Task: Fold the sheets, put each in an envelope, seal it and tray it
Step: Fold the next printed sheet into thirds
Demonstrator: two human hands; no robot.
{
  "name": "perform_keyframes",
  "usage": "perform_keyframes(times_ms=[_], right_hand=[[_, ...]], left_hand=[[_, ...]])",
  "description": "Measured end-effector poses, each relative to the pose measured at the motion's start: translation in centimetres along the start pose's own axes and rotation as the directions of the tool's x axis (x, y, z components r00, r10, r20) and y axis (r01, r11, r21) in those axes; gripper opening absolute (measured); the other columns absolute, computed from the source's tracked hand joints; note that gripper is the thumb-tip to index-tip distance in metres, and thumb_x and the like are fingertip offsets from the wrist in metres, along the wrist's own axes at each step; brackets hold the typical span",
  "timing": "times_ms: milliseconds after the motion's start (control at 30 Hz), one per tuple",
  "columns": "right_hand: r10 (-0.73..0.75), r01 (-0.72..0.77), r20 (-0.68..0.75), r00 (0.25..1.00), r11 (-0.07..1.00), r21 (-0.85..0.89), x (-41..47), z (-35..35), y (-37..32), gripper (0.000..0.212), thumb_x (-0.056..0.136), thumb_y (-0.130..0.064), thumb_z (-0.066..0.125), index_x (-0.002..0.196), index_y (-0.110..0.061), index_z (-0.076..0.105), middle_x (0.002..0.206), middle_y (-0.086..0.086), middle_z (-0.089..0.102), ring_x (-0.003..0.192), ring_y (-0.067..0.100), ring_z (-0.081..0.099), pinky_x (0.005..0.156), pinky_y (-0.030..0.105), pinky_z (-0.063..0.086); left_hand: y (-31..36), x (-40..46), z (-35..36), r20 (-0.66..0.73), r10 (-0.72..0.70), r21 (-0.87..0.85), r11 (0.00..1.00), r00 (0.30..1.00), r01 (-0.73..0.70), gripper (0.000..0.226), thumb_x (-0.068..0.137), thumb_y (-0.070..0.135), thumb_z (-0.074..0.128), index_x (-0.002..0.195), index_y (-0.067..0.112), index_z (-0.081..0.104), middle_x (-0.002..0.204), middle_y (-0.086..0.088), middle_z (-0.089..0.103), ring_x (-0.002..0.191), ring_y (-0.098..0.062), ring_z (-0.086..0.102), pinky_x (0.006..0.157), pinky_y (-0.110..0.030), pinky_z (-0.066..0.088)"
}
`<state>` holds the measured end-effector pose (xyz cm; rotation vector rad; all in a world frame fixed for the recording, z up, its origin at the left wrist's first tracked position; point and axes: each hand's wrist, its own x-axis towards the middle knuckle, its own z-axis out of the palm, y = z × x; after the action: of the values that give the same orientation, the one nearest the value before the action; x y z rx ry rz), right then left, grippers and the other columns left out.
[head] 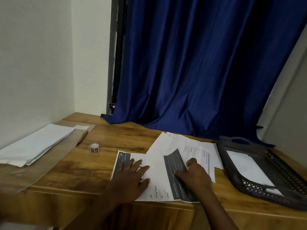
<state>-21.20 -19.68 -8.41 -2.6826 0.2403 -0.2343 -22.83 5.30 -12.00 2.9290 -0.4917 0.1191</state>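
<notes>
I see my left hand (132, 176) lying flat on the top sheet (156, 178), fingers straight and spread, pressing it down on the table (74, 173). My right hand (193, 173) is on the dark band of the same sheet. Its fingers look a bit bent over the paper, but I cannot tell if they pinch an edge or just press.

This sheet sits near the front edge of the table. More sheets (196, 146) lie fanned out behind it, and some are tucked partly under it. The envelopes (34, 143) are in a pile far off to the left. The tray (235, 165) is just to the right, with one white envelope (249, 166) already in it.

Here is what I think could go wrong. If I lift one side to fold, the sheets tucked under it could come up too, and I could fold two together. If I do not line up the corners, the fold could come out crooked and the sheet may not fit an envelope. The near edge hangs close to the table's front, so a push could slide the paper off. The small tape roll (94, 147) sits well away, so I would have to reach for it to seal.
</notes>
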Motion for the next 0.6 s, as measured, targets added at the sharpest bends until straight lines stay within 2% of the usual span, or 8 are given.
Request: perform_keyframes(times_ms=[100,167,200,267,367,467,533,600], right_hand=[[0.02,-0.039,0.074,0.997,0.96,0.277,0.7,-1.3,0.6,0.044,0.085,-0.047,0.076,0.111,-0.022,0.05,0.1,-0.005,0.065,0.076,0.012,0.066,0.069,0.03,0.056],[0.01,-0.154,0.265,0.964,0.834,0.53,1.6,-2.4,1.0,0.044,0.083,-0.035,0.081,0.113,-0.01,0.061,0.097,0.007,0.076,0.077,0.024,0.076,0.075,0.039,0.062],[-0.014,-0.215,0.36,0.933,0.779,0.589,1.8,-3.0,1.3,0.045,0.083,-0.032,0.082,0.115,-0.007,0.063,0.096,0.011,0.078,0.082,0.028,0.077,0.082,0.045,0.063],[-0.031,-0.295,0.464,0.885,0.736,0.61,1.8,-3.9,1.5,0.047,0.084,-0.03,0.08,0.121,-0.006,0.062,0.1,0.016,0.078,0.091,0.034,0.076,0.091,0.054,0.059],[-0.06,-0.358,0.508,0.859,0.639,0.681,1.4,-4.6,1.3,0.047,0.089,-0.026,0.074,0.128,-0.005,0.058,0.104,0.022,0.076,0.095,0.039,0.075,0.09,0.054,0.059],[-0.172,-0.446,0.544,0.821,0.402,0.8,-0.1,-5.1,0.0,0.041,0.093,-0.018,0.068,0.13,-0.012,0.052,0.116,0.025,0.072,0.105,0.045,0.071,0.082,0.064,0.058],[-0.242,-0.454,0.521,0.819,0.284,0.845,-0.9,-5.1,-1.1,0.04,0.095,-0.016,0.064,0.133,-0.018,0.05,0.122,0.024,0.07,0.112,0.047,0.067,0.09,0.072,0.05],[-0.271,-0.457,0.498,0.823,0.204,0.866,-1.3,-4.5,-2.0,0.038,0.097,-0.021,0.06,0.133,-0.02,0.05,0.124,0.023,0.069,0.116,0.046,0.065,0.102,0.073,0.041]], left_hand=[[-0.1,0.1,0.2,-0.013,-0.003,-0.001,1.0,1.0,0.003,0.1,0.069,0.079,-0.014,0.158,0.043,0.014,0.17,0.006,0.004,0.156,-0.023,-0.003,0.122,-0.049,-0.009],[-0.1,0.1,0.3,-0.015,-0.009,-0.002,1.0,1.0,0.009,0.093,0.074,0.077,-0.007,0.158,0.043,0.015,0.17,0.006,0.005,0.156,-0.023,-0.002,0.121,-0.048,-0.009],[-0.2,0.1,0.2,-0.015,-0.009,-0.003,1.0,1.0,0.008,0.091,0.074,0.076,-0.005,0.157,0.043,0.015,0.17,0.006,0.006,0.156,-0.023,-0.002,0.122,-0.049,-0.009],[-0.2,0.0,0.2,-0.02,-0.007,0.001,1.0,1.0,0.007,0.092,0.074,0.076,-0.005,0.157,0.043,0.016,0.17,0.005,0.007,0.156,-0.023,-0.001,0.122,-0.05,-0.007],[-0.2,0.1,0.3,-0.025,-0.001,-0.009,1.0,1.0,0.001,0.094,0.073,0.077,-0.007,0.157,0.042,0.017,0.169,0.005,0.007,0.156,-0.024,0.0,0.123,-0.051,-0.007],[-0.4,0.2,0.5,-0.015,0.0,-0.014,1.0,1.0,0.0,0.107,0.064,0.082,-0.016,0.157,0.042,0.018,0.169,0.006,0.007,0.156,-0.024,0.001,0.124,-0.053,-0.007],[-0.4,0.3,0.4,-0.011,-0.003,-0.011,1.0,1.0,0.003,0.109,0.062,0.083,-0.016,0.157,0.042,0.017,0.169,0.006,0.007,0.156,-0.024,0.0,0.124,-0.054,-0.007],[-0.6,0.2,0.2,0.003,0.001,-0.03,1.0,1.0,-0.001,0.106,0.064,0.084,-0.013,0.157,0.042,0.016,0.169,0.006,0.007,0.156,-0.023,-0.001,0.124,-0.054,-0.005]])
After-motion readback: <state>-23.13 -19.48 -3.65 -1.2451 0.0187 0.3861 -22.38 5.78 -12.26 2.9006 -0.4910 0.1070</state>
